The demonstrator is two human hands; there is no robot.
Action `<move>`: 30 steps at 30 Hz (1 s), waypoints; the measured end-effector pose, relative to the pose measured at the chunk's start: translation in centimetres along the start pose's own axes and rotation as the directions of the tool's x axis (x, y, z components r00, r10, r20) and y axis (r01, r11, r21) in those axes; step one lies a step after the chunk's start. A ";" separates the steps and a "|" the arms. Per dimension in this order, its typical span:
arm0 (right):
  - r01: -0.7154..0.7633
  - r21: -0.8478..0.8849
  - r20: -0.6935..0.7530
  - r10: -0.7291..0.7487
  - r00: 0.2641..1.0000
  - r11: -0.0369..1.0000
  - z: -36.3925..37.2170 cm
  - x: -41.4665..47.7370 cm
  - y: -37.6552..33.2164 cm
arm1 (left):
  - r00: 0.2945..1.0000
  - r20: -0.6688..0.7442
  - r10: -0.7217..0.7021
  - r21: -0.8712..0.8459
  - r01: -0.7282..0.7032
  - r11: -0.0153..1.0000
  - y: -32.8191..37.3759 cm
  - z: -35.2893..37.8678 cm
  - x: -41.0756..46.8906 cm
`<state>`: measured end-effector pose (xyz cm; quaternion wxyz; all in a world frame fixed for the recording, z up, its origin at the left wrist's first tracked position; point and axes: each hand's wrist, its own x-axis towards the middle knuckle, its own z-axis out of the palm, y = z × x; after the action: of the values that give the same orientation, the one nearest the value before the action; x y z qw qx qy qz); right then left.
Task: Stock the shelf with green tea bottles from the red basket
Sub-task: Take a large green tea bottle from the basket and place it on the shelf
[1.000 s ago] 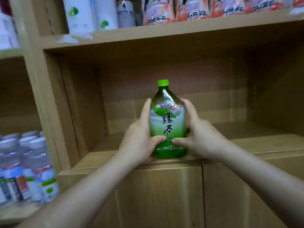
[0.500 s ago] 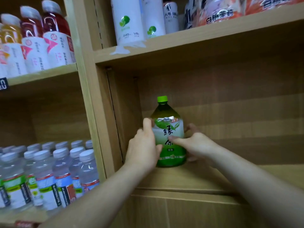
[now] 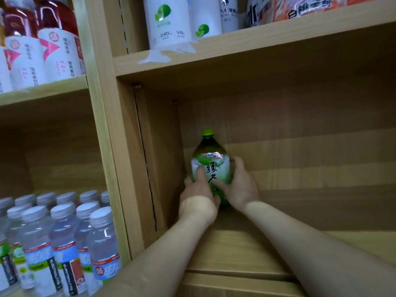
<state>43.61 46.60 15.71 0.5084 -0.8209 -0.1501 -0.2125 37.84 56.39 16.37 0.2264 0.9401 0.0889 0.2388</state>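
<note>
Standing upright in the back left corner of the wooden shelf [image 3: 246,243], the bulbous plastic green tea bottle [image 3: 211,166] wears a glossy label. Left hand [image 3: 198,198] and right hand [image 3: 241,187] curl around its rounded sides, thumbs pressed against the front.

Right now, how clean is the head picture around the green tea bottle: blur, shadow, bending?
Head view: green tea bottle label readable but soft; left hand and right hand slightly smeared; compartment dim under the upper shelf; wide-angle lens bends the shelf upright.
</note>
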 end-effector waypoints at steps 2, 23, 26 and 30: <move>0.107 -0.017 -0.010 -0.108 0.994 0.994 0.1 0.1 0.6 | 0.998 -0.059 0.022 0.037 -0.020 0.999 -0.2 0.2 1.1; -0.055 0.360 0.469 -0.130 0.874 0.931 1.8 3.7 2.4 | 0.964 -0.245 0.107 0.100 -0.085 0.991 -1.8 2.1 3.7; 0.025 0.296 0.425 -0.155 0.892 0.955 0.8 2.5 0.7 | 0.957 -0.264 0.118 0.084 -0.099 0.992 -2.1 2.1 3.8; 0.134 0.055 0.359 -0.145 0.922 0.989 -4.2 -0.4 -3.2 | 0.964 -0.249 0.097 0.091 -0.077 0.993 -1.7 1.7 3.6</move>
<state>40.98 44.21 19.65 0.4674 -0.8257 -0.3023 -0.0912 41.68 58.20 15.75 0.1644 0.9133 0.0853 0.3626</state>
